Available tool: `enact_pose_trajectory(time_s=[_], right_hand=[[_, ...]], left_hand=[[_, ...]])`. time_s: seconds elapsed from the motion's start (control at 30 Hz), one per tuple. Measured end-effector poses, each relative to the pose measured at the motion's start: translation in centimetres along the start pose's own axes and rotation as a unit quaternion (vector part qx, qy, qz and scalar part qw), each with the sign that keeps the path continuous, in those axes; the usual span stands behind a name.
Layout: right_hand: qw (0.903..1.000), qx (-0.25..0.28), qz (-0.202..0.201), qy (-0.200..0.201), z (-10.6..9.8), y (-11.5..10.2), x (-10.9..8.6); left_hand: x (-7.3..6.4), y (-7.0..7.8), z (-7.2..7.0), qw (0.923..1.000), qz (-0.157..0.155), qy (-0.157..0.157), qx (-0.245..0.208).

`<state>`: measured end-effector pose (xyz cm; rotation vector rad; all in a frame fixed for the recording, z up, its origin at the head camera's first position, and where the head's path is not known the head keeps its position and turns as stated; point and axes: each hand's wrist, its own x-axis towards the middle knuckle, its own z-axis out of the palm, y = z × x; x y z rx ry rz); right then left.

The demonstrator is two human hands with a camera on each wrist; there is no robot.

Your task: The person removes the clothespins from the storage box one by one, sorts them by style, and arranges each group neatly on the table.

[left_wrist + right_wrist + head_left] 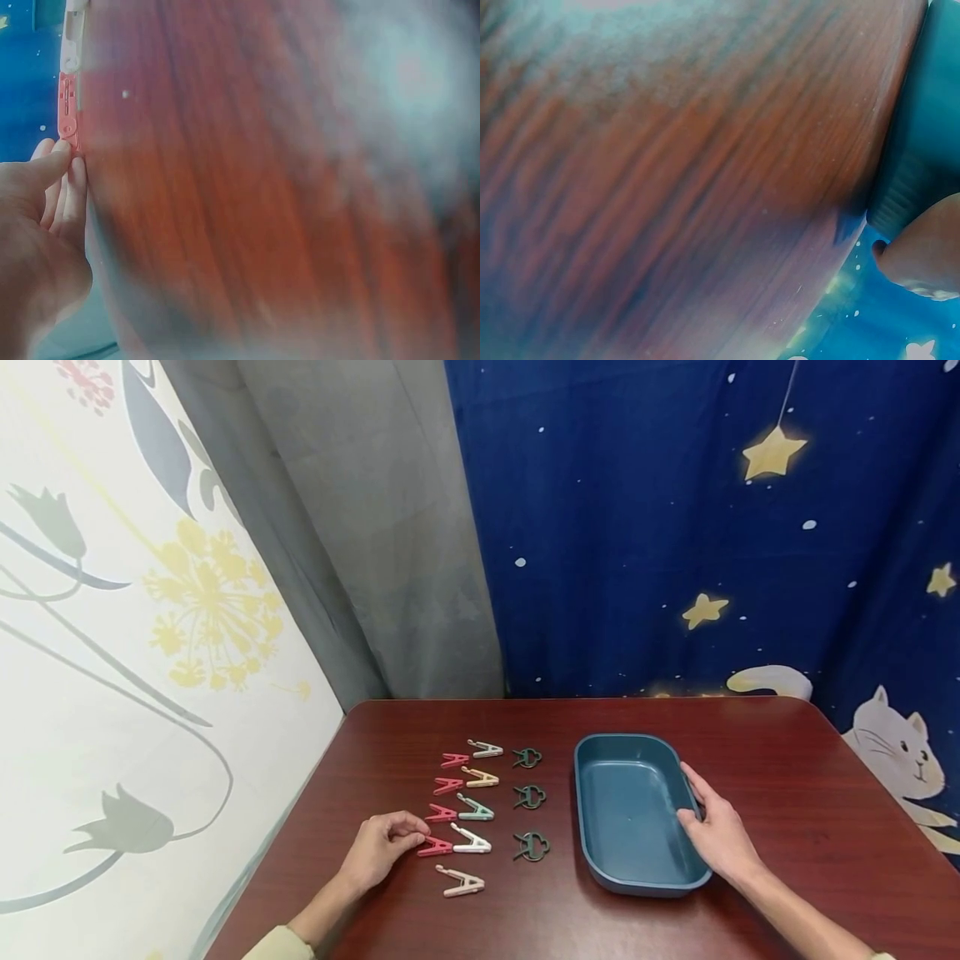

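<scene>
My left hand (381, 847) pinches the end of the nearest red clothespin (435, 847) between thumb and fingers. The left wrist view shows that grip too, with the clothespin (68, 105) on the table. Just right of it lies a white clothespin (472, 839). More red clothespins (442, 812) run away from me in a column, beside a column of pale ones, among them a mint-green (476, 808) and a yellow one (481, 777). My right hand (717, 828) grips the right wall of a dark blue plastic box (636, 887), thumb inside the rim.
Three dark green clips (531, 846) stand in a column between the clothespins and the box. A beige clothespin (461, 882) lies closest to me. The reddish-brown table (795, 810) meets a patterned white panel (225, 710) on the left and curtains (637, 568) behind.
</scene>
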<state>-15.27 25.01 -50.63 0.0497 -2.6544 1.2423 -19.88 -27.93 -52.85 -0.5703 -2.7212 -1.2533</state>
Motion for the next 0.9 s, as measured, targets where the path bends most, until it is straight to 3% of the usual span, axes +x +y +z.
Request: enact_pose_trajectory(time_s=[0.4,0.73,0.9], right_hand=[[1.0000,0.003,0.003,-0.004,0.0,-0.5,-0.1],[0.9994,0.035,-0.004,-0.002,0.2,-0.3,-0.1],[0.9964,0.069,-0.049,0.013,0.0,-0.3,0.2]], left_hand=[[-0.3,-0.4,-0.8,0.9997,-0.018,-0.020,-0.001],[-0.4,-0.6,-1.5,0.9977,-0.016,-0.062,-0.024],[0.1,0.0,-2.4,0.9996,0.007,-0.018,0.018]])
